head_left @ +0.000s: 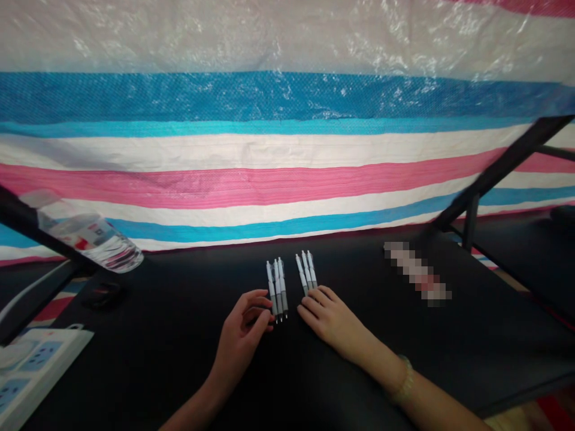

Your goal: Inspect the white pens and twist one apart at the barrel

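Two groups of white-and-grey click pens lie side by side on the black table, three in each. The left group of pens [277, 290] shows in full, tips toward me. At its left edge is my left hand [245, 326], with bent fingers spread a little from the thumb; its fingertips are at or just touching the outer pen. My right hand [331, 317] rests palm down over the lower ends of the right group of pens [306, 270], hiding their tips. Its fingers are laid out loosely, not wrapped round the pens.
A clear plastic bottle [101, 239] leans at the far left, near a dark, rounded object [104, 295]. A white power strip [42, 365] lies at the near left. A blurred-out long object [415, 270] is on the right. Black bars flank the table [359, 377]; a striped sheet [269, 185] hangs behind.
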Demonstrator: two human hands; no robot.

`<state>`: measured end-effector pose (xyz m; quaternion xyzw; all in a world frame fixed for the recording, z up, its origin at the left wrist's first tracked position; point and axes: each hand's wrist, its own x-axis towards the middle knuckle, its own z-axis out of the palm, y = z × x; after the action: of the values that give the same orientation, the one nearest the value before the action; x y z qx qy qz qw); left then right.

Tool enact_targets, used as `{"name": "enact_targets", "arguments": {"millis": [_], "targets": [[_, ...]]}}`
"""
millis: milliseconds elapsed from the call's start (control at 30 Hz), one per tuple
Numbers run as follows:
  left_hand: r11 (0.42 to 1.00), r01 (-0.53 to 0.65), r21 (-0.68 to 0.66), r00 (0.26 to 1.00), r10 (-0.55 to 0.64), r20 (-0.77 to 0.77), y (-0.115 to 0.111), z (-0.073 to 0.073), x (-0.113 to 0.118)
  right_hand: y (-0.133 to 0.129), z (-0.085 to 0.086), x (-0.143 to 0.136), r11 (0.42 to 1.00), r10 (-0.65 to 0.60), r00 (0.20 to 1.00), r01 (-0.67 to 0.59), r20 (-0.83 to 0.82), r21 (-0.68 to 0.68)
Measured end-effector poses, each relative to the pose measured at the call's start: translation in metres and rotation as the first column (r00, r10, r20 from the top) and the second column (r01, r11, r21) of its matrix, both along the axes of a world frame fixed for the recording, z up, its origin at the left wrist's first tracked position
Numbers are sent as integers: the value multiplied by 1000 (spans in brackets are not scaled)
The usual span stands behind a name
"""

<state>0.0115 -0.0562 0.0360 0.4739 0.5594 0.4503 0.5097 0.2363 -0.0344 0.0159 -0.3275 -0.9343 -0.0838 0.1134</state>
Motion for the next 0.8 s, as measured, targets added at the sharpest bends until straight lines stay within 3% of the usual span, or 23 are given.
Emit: {"name": "enact_targets", "arguments": {"millis": [167,300,400,467,533,600,633,700,800], "targets": [[998,-41,49,999,42,-14,-2,-1,-3,-2,12,2,988,152,979,-155,-134,-16],[996,-44,72,999,45,-9,-3,-4,-4,-7,23,10,992,123,903,-118,-412,38],[997,-36,68,999,36,0,-5,-5,-3,-11,26,17,999,-32,753,33,-657,-11],[998,-35,61,999,34,12,-7,-6,-2,-15,27,18,972,-233,564,164,-792,-169],[998,-20,52,999,19,31,-9,-7,0,-17,27,16,896,-443,307,187,-842,-403],[999,30,25,998,-32,51,-11,-9,1,-20,28,13,799,-601,92,40,-794,-600],[998,69,3,996,-69,62,-12,-10,2,-21,28,11,748,-661,31,-64,-750,-661],[986,159,-43,984,-155,85,-15,-11,1,-24,25,7,638,-753,-3,-248,-658,-729],[966,253,-56,965,-248,91,-18,-7,-2,-30,16,2,476,-838,42,-430,-544,-767]]}}
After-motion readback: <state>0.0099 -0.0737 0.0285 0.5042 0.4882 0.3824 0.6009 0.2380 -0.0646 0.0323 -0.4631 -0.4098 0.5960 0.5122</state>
